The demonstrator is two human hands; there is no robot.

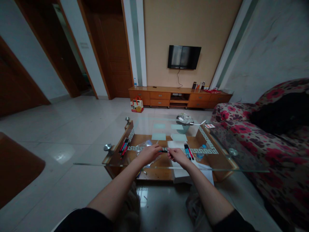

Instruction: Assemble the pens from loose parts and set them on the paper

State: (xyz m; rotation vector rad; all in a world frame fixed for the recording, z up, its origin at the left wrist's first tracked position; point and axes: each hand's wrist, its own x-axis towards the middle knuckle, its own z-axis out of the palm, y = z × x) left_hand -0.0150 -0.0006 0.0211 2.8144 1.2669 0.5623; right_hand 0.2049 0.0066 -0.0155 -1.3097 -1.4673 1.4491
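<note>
No writing can be read anywhere; the print on the gift bag (136, 105) at centre frame is too small to make out. Just below the middle of the frame, the left hand (149, 154) and right hand (178, 157) are both closed on a dark pen (164, 151), which spans the gap between them above the glass table (96, 160). More pens (123, 146) lie just left of the hands, and another bunch (188, 151) just right.

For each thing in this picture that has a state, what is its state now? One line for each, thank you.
Pen: held level between both hands.
Left hand: closed on one end of the pen.
Right hand: closed on the other end.
Pens on left: lying loose on the glass.
Pens on right: lying loose in a group.
Television: off.
Doorway: open.
</note>
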